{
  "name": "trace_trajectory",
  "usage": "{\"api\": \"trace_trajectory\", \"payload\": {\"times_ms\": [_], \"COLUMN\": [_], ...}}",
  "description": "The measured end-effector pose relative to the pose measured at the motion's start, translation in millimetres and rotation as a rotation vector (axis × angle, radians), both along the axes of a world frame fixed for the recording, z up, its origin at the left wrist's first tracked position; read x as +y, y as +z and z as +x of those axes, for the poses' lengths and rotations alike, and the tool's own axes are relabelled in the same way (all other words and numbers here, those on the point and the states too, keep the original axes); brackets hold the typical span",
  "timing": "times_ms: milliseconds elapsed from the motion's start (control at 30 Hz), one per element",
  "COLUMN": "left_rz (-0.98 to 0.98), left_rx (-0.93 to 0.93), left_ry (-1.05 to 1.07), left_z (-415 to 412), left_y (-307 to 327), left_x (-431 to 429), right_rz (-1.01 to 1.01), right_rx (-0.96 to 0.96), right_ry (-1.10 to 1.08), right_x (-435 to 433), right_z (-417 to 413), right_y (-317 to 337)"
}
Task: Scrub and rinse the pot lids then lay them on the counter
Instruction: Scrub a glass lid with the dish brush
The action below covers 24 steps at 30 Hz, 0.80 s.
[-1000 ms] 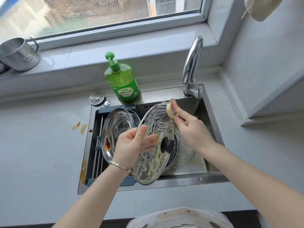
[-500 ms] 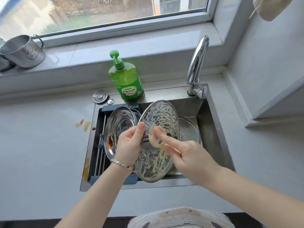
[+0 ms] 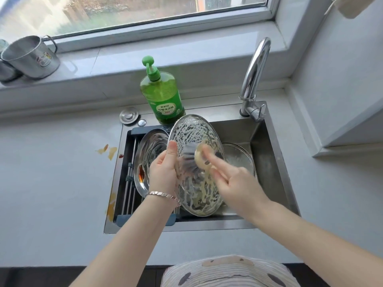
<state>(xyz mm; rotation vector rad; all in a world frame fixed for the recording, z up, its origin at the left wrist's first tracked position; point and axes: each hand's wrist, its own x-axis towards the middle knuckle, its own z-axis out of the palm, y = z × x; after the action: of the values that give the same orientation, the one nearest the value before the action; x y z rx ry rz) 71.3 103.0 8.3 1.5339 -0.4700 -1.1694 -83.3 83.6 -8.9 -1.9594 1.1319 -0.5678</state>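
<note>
A glass pot lid (image 3: 192,133), streaked with yellowish suds, stands tilted on edge over the sink (image 3: 269,162). My left hand (image 3: 163,170) grips its left rim, thumb on the near face. My right hand (image 3: 234,181), blurred by motion, holds a pale round brush (image 3: 200,157) whose grey bristles press against the lid's middle. Another steel-rimmed lid (image 3: 149,150) with a dark red-brown stain leans in the rack at the sink's left. A third glass lid (image 3: 238,157) lies in the basin, partly hidden behind the one I hold.
A green dish-soap pump bottle (image 3: 162,96) stands behind the sink, the faucet (image 3: 253,79) at its right. A drain plug (image 3: 128,115) lies by the bottle. Orange spill marks (image 3: 107,151) dot the grey counter (image 3: 51,183) at left. A steel pot (image 3: 31,56) sits on the windowsill.
My right hand swept the brush from the lid's upper rim down to its middle and keeps scrubbing. The lid turned, so its knob no longer shows.
</note>
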Motion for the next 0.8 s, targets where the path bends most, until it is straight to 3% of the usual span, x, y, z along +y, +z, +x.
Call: {"api": "trace_trajectory", "payload": {"times_ms": [100, 267, 400, 500, 567, 700, 800], "left_rz": [0.045, -0.004, 0.062, 0.066, 0.103, 0.204, 0.225], "left_rx": [0.051, 0.113, 0.095, 0.125, 0.121, 0.206, 0.231], "left_ry": [0.040, 0.018, 0.001, -0.015, -0.007, 0.067, 0.096], "left_z": [6.5, 4.5, 9.0, 2.1, -2.8, 4.7, 8.5], "left_y": [-0.4, 0.3, -2.0, 0.0, 4.0, 2.7, -1.3], "left_x": [-1.2, -1.3, 0.6, 3.0, 4.2, 4.5, 5.9], "right_rz": [-0.089, -0.010, -0.110, 0.072, 0.056, -0.062, -0.006], "right_rx": [0.078, 0.076, 0.144, 0.084, 0.087, 0.150, 0.267], "right_ry": [0.197, -0.015, 0.204, 0.001, -0.061, 0.226, 0.168], "right_x": [32.2, -8.0, 17.0, -27.7, -36.7, 24.2, 16.1], "right_z": [7.3, 6.4, 13.7, 14.9, 15.3, 11.5, -6.8], "right_y": [6.5, 3.3, 13.1, 11.7, 14.4, 10.1, -10.5]}}
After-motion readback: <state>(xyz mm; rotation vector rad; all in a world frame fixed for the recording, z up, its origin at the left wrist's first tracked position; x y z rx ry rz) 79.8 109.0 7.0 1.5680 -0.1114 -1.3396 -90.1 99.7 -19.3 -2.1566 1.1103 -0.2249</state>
